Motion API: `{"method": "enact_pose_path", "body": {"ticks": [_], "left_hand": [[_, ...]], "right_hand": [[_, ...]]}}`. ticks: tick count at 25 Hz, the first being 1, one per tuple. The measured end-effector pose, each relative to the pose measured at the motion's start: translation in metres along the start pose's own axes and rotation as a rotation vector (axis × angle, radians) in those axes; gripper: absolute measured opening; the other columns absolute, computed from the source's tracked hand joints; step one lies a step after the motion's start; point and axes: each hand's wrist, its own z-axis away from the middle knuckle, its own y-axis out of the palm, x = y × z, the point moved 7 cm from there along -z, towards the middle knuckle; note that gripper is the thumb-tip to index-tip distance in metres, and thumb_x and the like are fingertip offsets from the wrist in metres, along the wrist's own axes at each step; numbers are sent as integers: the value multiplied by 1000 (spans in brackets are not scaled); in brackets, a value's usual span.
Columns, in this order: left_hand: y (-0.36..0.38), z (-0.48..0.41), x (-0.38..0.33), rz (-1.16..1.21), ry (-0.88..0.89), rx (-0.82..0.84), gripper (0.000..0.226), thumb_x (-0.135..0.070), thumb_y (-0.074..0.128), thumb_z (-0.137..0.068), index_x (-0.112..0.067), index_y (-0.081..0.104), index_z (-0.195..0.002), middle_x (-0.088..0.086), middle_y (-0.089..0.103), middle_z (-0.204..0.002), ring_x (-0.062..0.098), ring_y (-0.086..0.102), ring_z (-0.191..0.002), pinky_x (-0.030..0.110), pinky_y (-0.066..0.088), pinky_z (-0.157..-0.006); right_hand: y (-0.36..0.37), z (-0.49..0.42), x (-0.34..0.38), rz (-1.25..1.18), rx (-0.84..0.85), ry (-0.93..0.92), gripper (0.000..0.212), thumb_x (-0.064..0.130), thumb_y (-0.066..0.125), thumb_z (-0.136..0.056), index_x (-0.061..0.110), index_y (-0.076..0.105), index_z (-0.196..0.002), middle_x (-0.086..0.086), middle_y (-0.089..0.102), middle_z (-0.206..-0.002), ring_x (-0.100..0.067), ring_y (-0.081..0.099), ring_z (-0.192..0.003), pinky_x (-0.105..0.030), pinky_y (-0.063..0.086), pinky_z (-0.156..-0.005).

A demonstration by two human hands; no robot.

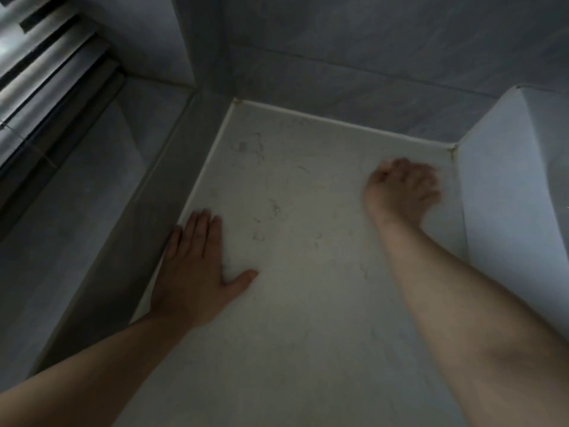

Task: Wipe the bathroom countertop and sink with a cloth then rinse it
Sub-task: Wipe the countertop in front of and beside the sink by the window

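Note:
The countertop [301, 318] is white stone with faint grey veins and fills the middle of the view. My left hand [194, 266] lies flat on its left edge, fingers straight and thumb spread. My right hand [403, 192] is blurred and sits near the back right corner with its fingers curled into a fist. No cloth shows in or under either hand. The white sink basin [511, 204] rises at the right, its outer wall just beside my right hand.
Grey tiled walls [369, 57] close the counter at the back and left, with a white sealant line along the joints. A lower grey ledge [101, 229] runs left of the counter. Slatted blinds [46, 72] show at the top left.

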Motion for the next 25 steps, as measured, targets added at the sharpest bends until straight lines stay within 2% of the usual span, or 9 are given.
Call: {"method": "enact_pose_path", "body": {"ticks": [3, 5, 7, 9, 13, 15, 17, 22, 25], "left_hand": [[0, -1, 0, -3, 0, -15, 105, -78, 9, -78, 5, 38, -135, 24, 37, -143, 34, 35, -133, 43, 17, -109], [0, 0, 0, 1, 10, -37, 101, -76, 13, -79, 5, 38, -135, 24, 37, -143, 34, 35, -133, 45, 18, -109], [2, -1, 1, 2, 20, -46, 98, -74, 23, -78, 4, 37, -137, 23, 36, -144, 33, 33, -134, 46, 19, -110], [3, -1, 2, 5, 22, -47, 98, -73, 28, -77, 3, 36, -137, 21, 35, -145, 31, 32, -135, 46, 20, -110], [1, 0, 2, 2, 21, -42, 99, -76, 15, -80, 2, 37, -137, 21, 35, -145, 30, 32, -135, 46, 21, -109], [1, 0, 2, 1, 30, -41, 100, -75, 14, -80, 3, 37, -137, 21, 35, -145, 30, 32, -135, 46, 21, -110], [1, 0, 2, -11, 32, -39, 100, -76, 13, -80, 3, 37, -137, 21, 35, -145, 31, 32, -135, 46, 20, -110], [2, 0, 2, 0, 11, -21, 103, -77, 9, -79, 4, 39, -135, 22, 38, -143, 33, 35, -133, 44, 19, -109], [1, 0, 2, 8, 5, -19, 104, -77, 9, -79, 4, 40, -135, 22, 39, -143, 32, 36, -133, 44, 19, -108]], "right_hand": [[28, 47, 122, -38, 61, -503, 51, 33, 23, -98, 15, 25, -146, -17, 12, -156, -34, 9, -143, -51, 2, -115], [44, 75, 191, -49, 142, -708, 52, 39, 17, -99, 19, 20, -148, -9, 8, -158, -28, 2, -145, -48, -3, -116], [50, 68, 233, -39, 210, -735, 53, 41, 12, -100, 20, 16, -149, -7, 5, -158, -26, -1, -145, -46, -5, -116], [50, 49, 251, -2, 193, -769, 53, 43, 12, -99, 23, 18, -148, -5, 7, -158, -25, 0, -145, -45, -3, -116], [44, 24, 242, 3, 147, -884, 50, 46, 17, -98, 29, 25, -145, 2, 17, -157, -20, 9, -144, -41, 5, -116], [38, 14, 211, -14, 131, -833, 50, 45, 17, -99, 27, 27, -144, 1, 19, -156, -21, 10, -144, -41, 5, -116], [29, -9, 157, 1, 76, -697, 51, 43, 17, -99, 24, 27, -145, -3, 20, -156, -25, 11, -144, -42, 6, -116], [-11, -55, -15, 32, -61, -154, 53, 39, 17, -97, 14, 31, -142, -14, 26, -150, -32, 20, -139, -49, 15, -113], [-13, -48, -24, -28, -57, 8, 54, 36, 18, -98, 11, 27, -145, -16, 18, -154, -33, 11, -143, -46, 8, -115]]}}
